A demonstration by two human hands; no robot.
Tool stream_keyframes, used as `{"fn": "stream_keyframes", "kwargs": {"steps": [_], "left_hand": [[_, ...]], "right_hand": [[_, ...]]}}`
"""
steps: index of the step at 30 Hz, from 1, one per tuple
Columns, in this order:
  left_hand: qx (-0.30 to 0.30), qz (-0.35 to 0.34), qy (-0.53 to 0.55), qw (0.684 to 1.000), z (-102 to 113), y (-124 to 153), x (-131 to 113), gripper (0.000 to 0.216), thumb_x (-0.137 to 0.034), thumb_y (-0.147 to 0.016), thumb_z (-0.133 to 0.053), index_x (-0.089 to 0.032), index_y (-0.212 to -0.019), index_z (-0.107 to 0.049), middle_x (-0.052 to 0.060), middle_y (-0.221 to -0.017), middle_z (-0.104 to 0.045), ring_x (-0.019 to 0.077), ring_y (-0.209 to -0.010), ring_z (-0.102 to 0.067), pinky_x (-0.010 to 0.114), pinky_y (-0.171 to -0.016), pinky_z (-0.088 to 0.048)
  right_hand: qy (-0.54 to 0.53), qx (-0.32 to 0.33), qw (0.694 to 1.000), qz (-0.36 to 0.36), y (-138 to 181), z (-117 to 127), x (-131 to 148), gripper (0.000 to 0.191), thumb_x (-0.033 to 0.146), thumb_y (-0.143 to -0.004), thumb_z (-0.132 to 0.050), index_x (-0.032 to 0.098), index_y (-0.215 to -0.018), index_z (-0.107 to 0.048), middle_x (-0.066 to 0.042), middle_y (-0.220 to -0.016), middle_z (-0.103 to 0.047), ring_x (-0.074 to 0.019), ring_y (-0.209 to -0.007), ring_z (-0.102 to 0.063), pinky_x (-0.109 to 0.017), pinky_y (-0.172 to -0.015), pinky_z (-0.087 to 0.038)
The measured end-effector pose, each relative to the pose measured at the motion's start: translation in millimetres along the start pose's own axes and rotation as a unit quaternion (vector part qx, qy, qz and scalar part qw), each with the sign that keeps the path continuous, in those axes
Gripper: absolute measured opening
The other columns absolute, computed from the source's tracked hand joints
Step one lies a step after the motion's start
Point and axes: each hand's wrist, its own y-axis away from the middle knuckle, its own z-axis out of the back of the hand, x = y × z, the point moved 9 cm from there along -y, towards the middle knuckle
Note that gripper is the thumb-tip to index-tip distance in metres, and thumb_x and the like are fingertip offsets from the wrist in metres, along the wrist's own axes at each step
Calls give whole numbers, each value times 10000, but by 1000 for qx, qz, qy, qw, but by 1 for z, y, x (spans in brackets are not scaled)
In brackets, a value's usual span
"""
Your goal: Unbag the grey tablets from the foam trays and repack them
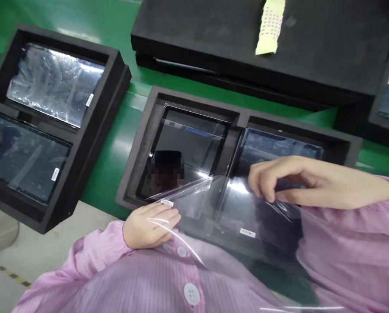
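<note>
Both my hands hold a clear plastic film [214, 204] stretched in front of my chest. My left hand [150, 226] is closed on its left corner, near a small white tab. My right hand [279, 180] pinches the film's right side with curled fingers. Below the film lies a black foam tray [138, 143] with two dark glass screen panels: the left panel [191, 143] is bare and reflective, the right panel [279, 148] sits partly behind my right hand. I wear pink striped sleeves.
A second black foam tray [93, 130] at the left holds two film-covered panels. A black foam slab [311, 48] with a dotted yellow sticker strip [270, 26] lies at the back. Another tray edge [386, 117] shows at the right. The bench top [112, 148] is green.
</note>
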Motion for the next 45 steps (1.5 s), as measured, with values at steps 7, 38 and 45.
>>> {"fn": "stream_keyframes", "kwargs": {"steps": [7,38,45], "left_hand": [[25,-2,-36,999,-2,-9,-6,175,-222,-900,-557,-113,-984,-665,31,-968,-718,181,-914,-659,289,-837,-542],[250,-80,-74,962,-71,-100,-53,441,-195,-821,-670,-104,-1242,-575,232,-1413,-448,382,-1292,-429,560,-1018,-401],[270,-212,-18,939,-78,-93,-71,259,-90,-922,-428,-145,-892,-679,126,-1158,-646,271,-1015,-617,401,-826,-499]], "right_hand": [[-31,30,999,-15,6,-13,2,299,120,-677,-586,382,-723,-722,17,-692,-680,-213,-568,-632,-353,-480,-551],[265,-588,748,-154,179,40,-45,217,182,-825,-542,218,-937,-724,-59,-923,-688,-231,-855,-622,-386,-781,-507],[250,-590,753,-152,186,33,-42,203,161,-815,-511,213,-832,-706,-44,-891,-688,-218,-874,-618,-375,-802,-493]]}}
